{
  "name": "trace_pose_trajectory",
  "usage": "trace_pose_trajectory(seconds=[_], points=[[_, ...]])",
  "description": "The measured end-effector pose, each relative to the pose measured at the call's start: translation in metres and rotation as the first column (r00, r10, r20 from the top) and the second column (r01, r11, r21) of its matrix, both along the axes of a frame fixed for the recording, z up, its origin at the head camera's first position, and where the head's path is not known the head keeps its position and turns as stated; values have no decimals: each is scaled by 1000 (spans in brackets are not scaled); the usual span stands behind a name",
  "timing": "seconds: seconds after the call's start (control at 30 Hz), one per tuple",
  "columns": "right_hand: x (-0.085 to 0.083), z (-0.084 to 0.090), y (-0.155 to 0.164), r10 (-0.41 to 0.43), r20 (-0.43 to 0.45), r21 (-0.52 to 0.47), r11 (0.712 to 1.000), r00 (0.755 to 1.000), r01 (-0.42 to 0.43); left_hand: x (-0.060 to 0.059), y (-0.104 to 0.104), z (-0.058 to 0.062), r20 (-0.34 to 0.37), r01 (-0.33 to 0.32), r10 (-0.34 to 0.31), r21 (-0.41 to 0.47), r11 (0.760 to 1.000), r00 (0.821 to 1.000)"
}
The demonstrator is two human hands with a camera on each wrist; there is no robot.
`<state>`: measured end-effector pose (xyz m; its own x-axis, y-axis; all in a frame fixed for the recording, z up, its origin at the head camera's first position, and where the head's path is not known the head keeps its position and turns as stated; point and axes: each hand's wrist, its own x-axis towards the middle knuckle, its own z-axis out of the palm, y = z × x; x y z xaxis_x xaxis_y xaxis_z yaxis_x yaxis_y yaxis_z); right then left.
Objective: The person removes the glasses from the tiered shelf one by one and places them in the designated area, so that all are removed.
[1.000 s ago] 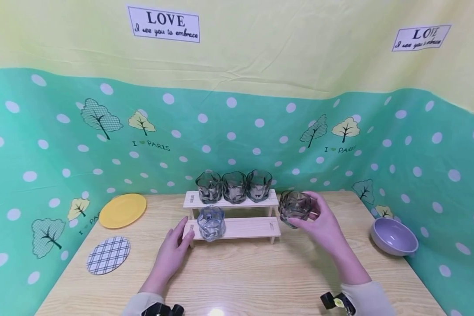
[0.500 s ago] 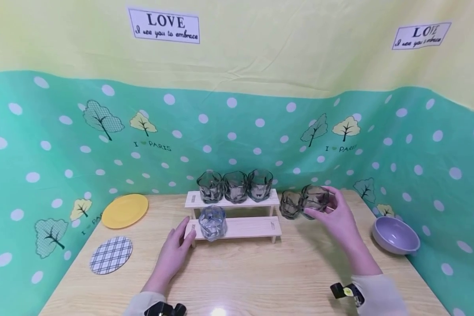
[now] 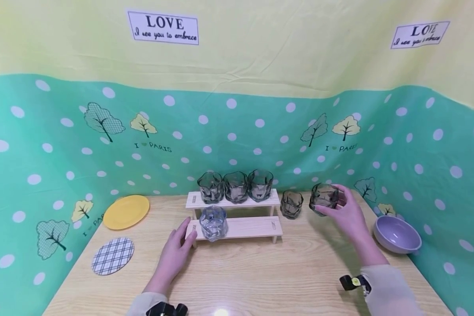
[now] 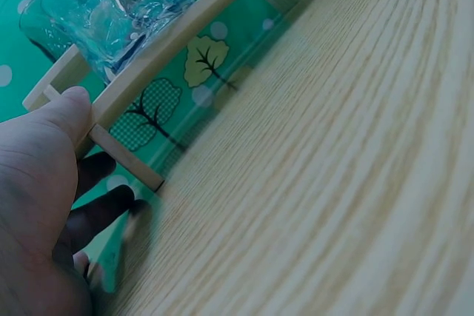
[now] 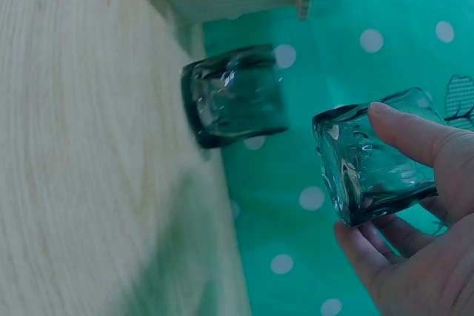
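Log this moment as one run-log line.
left hand: rests against wooden rack end | right hand: grips grey glass above table | second grey glass: standing beside rack

The head view looks forward and down over the table (image 3: 260,272); both wrist views sit close, sharing its wooden rack (image 3: 245,227).

Smoky glossy glass tumbler (image 3: 324,198); matt pale wood rack (image 3: 245,227), table (image 3: 260,276).

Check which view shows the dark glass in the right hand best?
Right wrist: the held glass fills the frame, right hand fingers curled round it. The head view shows it small beside the wooden rack. Left wrist misses it.
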<state>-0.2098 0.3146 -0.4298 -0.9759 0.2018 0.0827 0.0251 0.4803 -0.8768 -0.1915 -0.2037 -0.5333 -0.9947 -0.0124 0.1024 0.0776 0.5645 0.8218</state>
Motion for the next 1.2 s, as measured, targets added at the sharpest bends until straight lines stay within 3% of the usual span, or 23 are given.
trace_pose_trajectory(seconds=[0.43,0.83,1.2], points=[[-17,-16,9,-7,37,23,1000,999,6,-2,-1,2,-43,17,-18,-14,1000,999],[-37,-32,9,0,58,37,999,998,-2,0,-1,7,-31,10,-10,-3,1000,999],[-43,-47,10,19,61,10,1000,998,-20,0,0,0,-18,8,-8,4,1000,1000]])
